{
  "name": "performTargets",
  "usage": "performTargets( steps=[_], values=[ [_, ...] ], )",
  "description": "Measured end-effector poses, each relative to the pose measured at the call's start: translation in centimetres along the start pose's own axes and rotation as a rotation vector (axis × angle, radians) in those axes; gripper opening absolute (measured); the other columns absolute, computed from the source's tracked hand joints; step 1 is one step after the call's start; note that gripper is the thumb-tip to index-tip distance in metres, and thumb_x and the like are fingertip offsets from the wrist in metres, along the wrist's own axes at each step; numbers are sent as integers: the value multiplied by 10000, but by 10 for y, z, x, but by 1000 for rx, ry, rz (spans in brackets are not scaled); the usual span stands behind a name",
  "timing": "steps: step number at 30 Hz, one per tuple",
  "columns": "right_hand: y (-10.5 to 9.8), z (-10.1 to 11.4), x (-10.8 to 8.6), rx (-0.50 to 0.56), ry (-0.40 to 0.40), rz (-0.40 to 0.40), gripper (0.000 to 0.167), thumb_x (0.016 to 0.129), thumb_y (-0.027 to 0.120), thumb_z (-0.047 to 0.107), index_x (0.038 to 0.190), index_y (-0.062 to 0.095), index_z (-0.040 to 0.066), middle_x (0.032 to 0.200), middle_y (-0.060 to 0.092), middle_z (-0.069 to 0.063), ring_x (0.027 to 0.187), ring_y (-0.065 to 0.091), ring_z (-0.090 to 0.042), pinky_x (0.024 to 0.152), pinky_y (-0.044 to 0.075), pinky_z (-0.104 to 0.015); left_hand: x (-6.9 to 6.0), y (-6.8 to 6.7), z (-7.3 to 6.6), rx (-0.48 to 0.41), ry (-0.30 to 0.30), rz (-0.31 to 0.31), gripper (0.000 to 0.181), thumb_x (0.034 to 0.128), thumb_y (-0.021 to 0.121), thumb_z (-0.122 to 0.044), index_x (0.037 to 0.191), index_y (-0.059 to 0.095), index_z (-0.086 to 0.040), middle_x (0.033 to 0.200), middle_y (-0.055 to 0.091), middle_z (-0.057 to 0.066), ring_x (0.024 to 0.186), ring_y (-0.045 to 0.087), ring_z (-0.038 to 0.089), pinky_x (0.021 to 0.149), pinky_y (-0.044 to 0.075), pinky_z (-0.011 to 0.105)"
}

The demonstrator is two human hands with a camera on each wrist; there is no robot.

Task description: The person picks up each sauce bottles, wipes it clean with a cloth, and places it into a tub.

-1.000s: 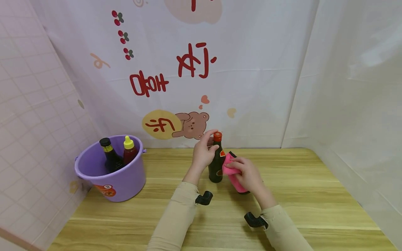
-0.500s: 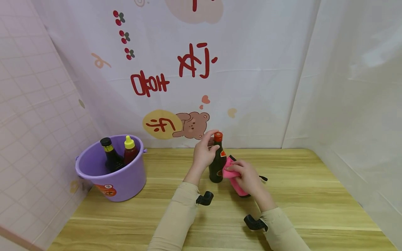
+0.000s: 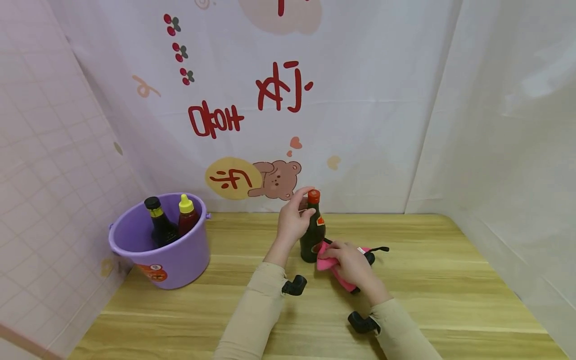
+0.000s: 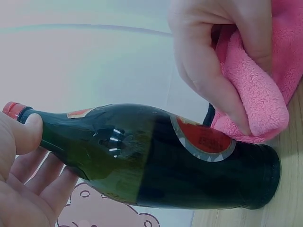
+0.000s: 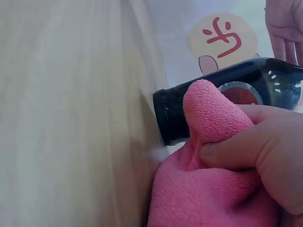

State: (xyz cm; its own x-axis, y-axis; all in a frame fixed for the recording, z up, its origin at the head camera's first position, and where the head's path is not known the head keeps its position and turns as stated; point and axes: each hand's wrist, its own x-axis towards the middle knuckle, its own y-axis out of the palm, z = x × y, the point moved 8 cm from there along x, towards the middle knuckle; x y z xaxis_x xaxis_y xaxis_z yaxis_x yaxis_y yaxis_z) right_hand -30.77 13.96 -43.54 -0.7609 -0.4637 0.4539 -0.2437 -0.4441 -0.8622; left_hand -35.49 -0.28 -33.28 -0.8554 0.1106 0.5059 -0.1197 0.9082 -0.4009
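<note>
A dark green glass bottle (image 3: 310, 238) with a red cap and a red label stands upright on the table. My left hand (image 3: 291, 220) grips it by the neck, thumb and fingers curled round just below the cap. In my right hand (image 3: 353, 265) a pink cloth (image 3: 327, 262) with black edging is pinched, and its bunched end presses against the lower side of the bottle. The left wrist view shows the pink cloth (image 4: 255, 90) touching the bottle (image 4: 142, 156) between label and base. Fingers and cloth hide part of the label in the right wrist view.
At the left of the wooden table (image 3: 432, 290) stands a purple bucket (image 3: 180, 265). It holds a dark bottle (image 3: 163, 231) with a black cap and a red sauce bottle (image 3: 187, 220) with a yellow nozzle. A white printed curtain (image 3: 369, 150) hangs behind the table.
My right hand has slid the pink cloth down the bottle's side toward its base. More of the cloth's edge and a black loop now show beyond that hand. My left hand stays on the neck.
</note>
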Motion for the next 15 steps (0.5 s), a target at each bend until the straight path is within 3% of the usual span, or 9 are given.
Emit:
performTargets(
  steps=[4,8,15],
  values=[
    [-4,-3,0,20,-7,8,367,725,749,-74,964,772,204,1046,674,-44,939,644,-293,796,550,-439,1,0,0,9,5,0,567,899,703,-2,1387,531,-232,1105,697,102,1022,683,251,905,538,388],
    [-23,-7,0,91,18,-25,417,725,723,-119,1009,769,183,1075,674,-53,958,660,-288,803,552,-454,0,0,-1,7,11,1,567,896,706,-3,1384,532,-232,1101,698,103,1019,683,247,909,536,385],
    [-78,2,18,167,-62,-257,430,718,726,-175,1044,764,102,1072,665,-142,969,645,-367,823,538,-531,1,0,0,8,3,1,570,894,706,3,1383,530,-230,1107,694,109,1028,681,264,907,537,391]
  ],
)
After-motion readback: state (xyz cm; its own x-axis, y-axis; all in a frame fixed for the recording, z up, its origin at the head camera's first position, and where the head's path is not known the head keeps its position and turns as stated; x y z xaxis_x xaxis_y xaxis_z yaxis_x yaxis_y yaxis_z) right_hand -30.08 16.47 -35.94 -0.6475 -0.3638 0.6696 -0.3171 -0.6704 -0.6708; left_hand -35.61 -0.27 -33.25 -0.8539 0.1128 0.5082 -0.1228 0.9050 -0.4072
